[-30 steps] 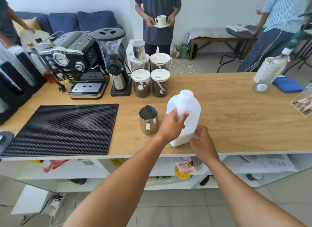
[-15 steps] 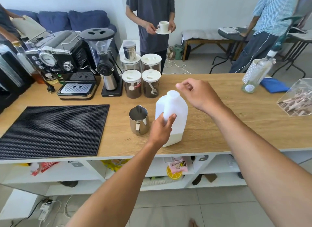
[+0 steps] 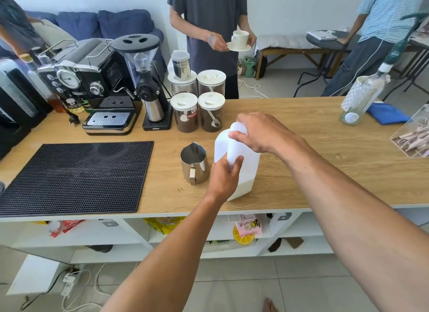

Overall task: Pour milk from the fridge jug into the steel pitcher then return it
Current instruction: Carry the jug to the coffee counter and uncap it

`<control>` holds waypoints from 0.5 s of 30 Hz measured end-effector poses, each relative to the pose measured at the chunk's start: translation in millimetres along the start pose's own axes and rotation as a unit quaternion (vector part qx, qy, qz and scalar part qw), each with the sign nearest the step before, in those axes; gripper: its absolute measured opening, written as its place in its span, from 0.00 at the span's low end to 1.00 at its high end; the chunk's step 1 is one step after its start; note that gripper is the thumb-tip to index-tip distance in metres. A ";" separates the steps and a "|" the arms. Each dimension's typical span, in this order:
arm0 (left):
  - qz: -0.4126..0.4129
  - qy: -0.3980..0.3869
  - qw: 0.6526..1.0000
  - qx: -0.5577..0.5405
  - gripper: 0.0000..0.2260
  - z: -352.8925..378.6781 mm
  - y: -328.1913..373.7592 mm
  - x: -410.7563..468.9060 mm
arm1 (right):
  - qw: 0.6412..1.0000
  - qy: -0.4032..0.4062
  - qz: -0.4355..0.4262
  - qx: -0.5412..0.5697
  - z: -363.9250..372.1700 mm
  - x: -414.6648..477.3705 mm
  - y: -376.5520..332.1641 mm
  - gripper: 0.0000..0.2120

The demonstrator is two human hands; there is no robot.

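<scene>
1. Head view, the task's things: the white plastic milk jug (image 3: 241, 170) stands upright on the wooden bench (image 3: 325, 163), near the front edge and about midway along it. A shallow band of milk shows through its wall at the bottom.
2. The left hand (image 3: 224, 178) is wrapped around the jug's handle on the side facing the camera, thumb up against the plastic, fingers curled closed on it.
3. The right hand (image 3: 257, 131) sits over the top of the jug, fingers and thumb bunched on the cap and neck. The cap itself is hidden under the hand, so I cannot tell whether it is on or loosened.
4. The steel pitcher (image 3: 193, 162) stands upright just to the left of the jug, close but apart from it, its handle toward the front edge and its spout toward the back. Its inside is in shadow, and no milk can be made out there.
5. Left part of the bench: a black rubber mat (image 3: 74, 177) lies flat, reaching to the front edge.
6. Back left corner: an espresso machine (image 3: 92, 88) with a coffee grinder (image 3: 146, 84) beside it. To their right are four clear canisters (image 3: 198, 102) with white lids, two stacked on two, holding dark grounds.
7. Right end, toward the back edge: a glass bottle (image 3: 361, 98) touching a folded blue cloth (image 3: 387, 113).
8. Beyond the back edge stands a person holding a white cup (image 3: 240, 38) on a saucer.
</scene>
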State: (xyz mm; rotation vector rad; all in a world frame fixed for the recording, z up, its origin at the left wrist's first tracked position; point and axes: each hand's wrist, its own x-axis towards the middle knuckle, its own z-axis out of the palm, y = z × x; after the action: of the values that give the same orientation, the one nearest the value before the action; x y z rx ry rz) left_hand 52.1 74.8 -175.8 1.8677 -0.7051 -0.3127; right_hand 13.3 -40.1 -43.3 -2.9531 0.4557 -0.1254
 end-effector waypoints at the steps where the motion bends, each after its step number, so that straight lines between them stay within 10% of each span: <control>1: 0.001 0.002 1.000 0.001 0.17 0.4 0.1 0.2 | 1.000 -0.016 -0.005 0.013 -1.3 0.7 2.3 0.17; 10: -0.004 -0.001 1.000 0.007 0.17 -6.7 -6.7 4.6 | 0.987 -0.114 -0.016 0.112 -9.2 2.9 1.7 0.29; 15: -0.002 0.003 1.000 0.014 0.15 -7.2 -2.9 1.8 | 0.997 0.013 0.052 0.047 -4.2 2.1 4.4 0.27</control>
State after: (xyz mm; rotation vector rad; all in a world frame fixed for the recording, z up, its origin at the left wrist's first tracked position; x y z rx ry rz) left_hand 58.3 79.9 -175.3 1.8971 -0.7052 -0.3016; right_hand 13.5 -45.4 -39.7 -2.8327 0.5890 -0.1691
